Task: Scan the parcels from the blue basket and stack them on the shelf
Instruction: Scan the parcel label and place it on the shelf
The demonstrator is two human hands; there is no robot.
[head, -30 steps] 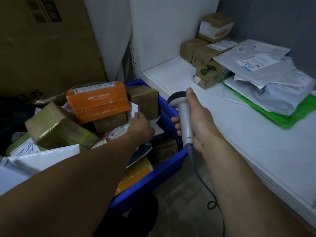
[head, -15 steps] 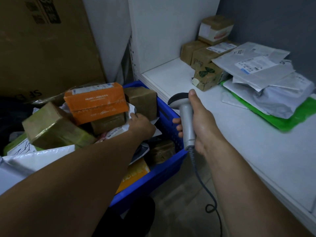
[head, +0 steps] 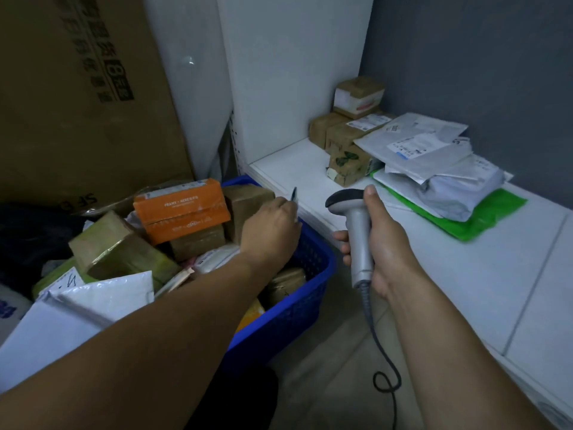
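Note:
The blue basket (head: 310, 293) at lower left is heaped with parcels: an orange box (head: 181, 209), brown cartons (head: 124, 252) and white mailers (head: 102, 296). My left hand (head: 269, 231) is over the basket's right side and pinches a thin flat parcel (head: 294, 194), seen edge-on above the rim. My right hand (head: 378, 243) grips a grey handheld barcode scanner (head: 356, 231) upright, its head turned left toward the basket. The white shelf (head: 434, 274) runs along the right.
On the shelf's far end sit stacked brown boxes (head: 347, 141) and a pile of grey and white mailers (head: 434, 162) on a green bag (head: 483, 218). A large cardboard carton (head: 80, 97) stands behind the basket. The scanner's cable (head: 384, 364) hangs to the tiled floor.
My left hand has risen out of the basket and moved right, lifting a thin flat parcel above the rim. My right hand still holds the scanner in about the same place.

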